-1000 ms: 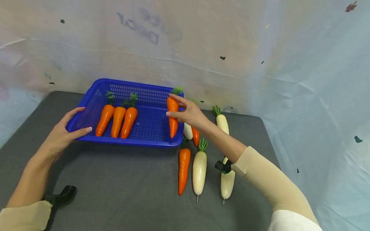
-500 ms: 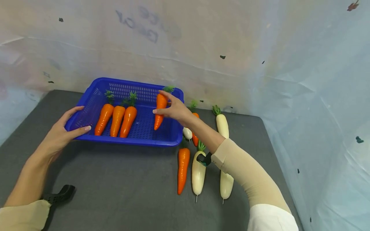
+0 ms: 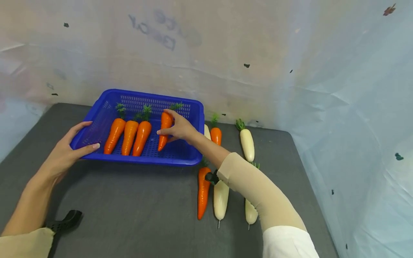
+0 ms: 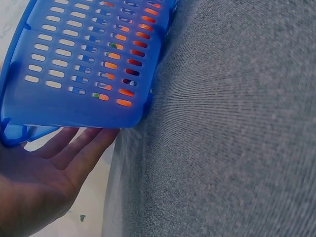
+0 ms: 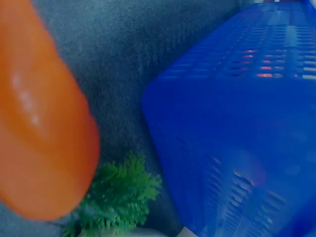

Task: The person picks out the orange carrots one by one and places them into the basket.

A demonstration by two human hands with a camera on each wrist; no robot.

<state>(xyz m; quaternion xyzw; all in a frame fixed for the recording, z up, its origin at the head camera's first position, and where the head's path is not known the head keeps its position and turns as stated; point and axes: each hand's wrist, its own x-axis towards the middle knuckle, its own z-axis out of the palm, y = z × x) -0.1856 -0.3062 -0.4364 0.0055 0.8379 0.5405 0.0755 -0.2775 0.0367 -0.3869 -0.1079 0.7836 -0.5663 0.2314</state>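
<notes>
My left hand (image 3: pixel 66 148) grips the left end of a blue plastic basket (image 3: pixel 190 147), thumb on the front rim. In the left wrist view, its fingers (image 4: pixel 89 153) press the slotted basket's end. Inside the basket, three orange carrots (image 3: pixel 142 138) with green tops lie side by side at the left. My right hand (image 3: pixel 180 128) reaches over the basket's right part and pinches another carrot (image 3: pixel 166 122) between thumb and fingers, its tip pointing down toward the front. The right wrist view shows the basket's outer wall (image 5: pixel 222 123), not the held carrot.
Right of the basket on the dark grey table (image 3: pixel 145 215) lie a carrot (image 3: pixel 203 193), another carrot (image 3: pixel 216 136) and several white radishes (image 3: pixel 247 143), partly hidden by my right arm. A pale sheet (image 3: pixel 209 53) hangs behind and at the right.
My right hand has carried the carrot leftward from the basket's right edge, and lower, beside the three carrots. My left hand keeps its grip on the basket.
</notes>
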